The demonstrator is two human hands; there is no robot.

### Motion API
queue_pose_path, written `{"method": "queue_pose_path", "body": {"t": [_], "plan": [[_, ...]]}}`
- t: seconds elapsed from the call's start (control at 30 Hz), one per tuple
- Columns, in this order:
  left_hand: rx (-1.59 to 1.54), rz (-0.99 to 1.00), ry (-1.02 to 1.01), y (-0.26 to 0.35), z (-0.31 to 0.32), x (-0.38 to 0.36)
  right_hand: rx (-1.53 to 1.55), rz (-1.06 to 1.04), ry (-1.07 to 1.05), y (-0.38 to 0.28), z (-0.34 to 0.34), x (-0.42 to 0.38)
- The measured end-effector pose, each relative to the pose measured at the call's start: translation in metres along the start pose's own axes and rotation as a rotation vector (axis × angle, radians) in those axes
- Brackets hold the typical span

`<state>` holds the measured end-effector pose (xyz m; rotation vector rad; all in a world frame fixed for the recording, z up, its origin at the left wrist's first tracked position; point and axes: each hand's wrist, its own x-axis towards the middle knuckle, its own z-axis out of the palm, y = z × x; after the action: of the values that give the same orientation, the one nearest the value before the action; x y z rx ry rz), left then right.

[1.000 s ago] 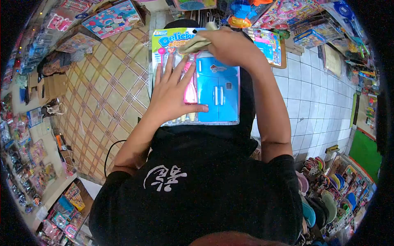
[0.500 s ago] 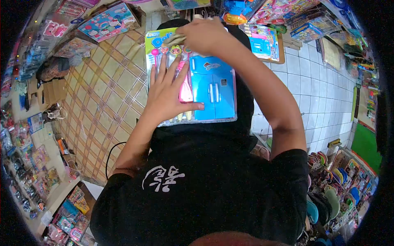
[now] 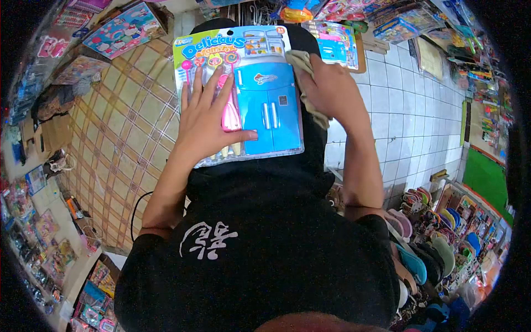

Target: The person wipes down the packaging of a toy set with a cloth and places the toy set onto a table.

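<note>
A packaged toy refrigerator set (image 3: 268,119) rests on my lap, its card marked "Delicious" at the top. Under the clear plastic lie a blue fridge with two doors and pink toy pieces. My left hand (image 3: 210,113) lies flat on the left part of the pack, fingers spread, thumb reaching onto the fridge. Along the pack's upper right edge, my right hand (image 3: 334,91) grips a folded beige cloth (image 3: 301,61). Part of the cloth hangs below the hand beside the pack.
Another blue toy pack (image 3: 334,47) lies ahead to the right. A Hello Kitty-style box (image 3: 124,30) stands at the upper left. Shelves of packaged goods line both sides, and sandals (image 3: 442,254) are racked at the lower right. Tiled floor (image 3: 381,110) shows around me.
My right hand has moved with the cloth from the pack's top to its right edge, uncovering the printed title. In view, the pack and left hand sit slightly further left.
</note>
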<state>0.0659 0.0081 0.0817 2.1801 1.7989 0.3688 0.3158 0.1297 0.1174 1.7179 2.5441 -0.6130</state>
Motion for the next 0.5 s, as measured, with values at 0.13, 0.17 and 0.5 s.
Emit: {"method": "queue_pose_path", "body": {"t": [0.13,0.17,0.5], "plan": [[0.023,0.004,-0.005,-0.001,0.002,0.001,0.112,0.11,-0.109,-0.003,0.003,-0.034],[0.028,0.007,-0.008,-0.002,0.003,0.001,0.147,0.128,-0.139,-0.004,0.007,-0.041],[0.04,0.02,-0.006,-0.013,0.014,0.002,0.246,0.011,-0.328,0.021,-0.042,-0.075]]}}
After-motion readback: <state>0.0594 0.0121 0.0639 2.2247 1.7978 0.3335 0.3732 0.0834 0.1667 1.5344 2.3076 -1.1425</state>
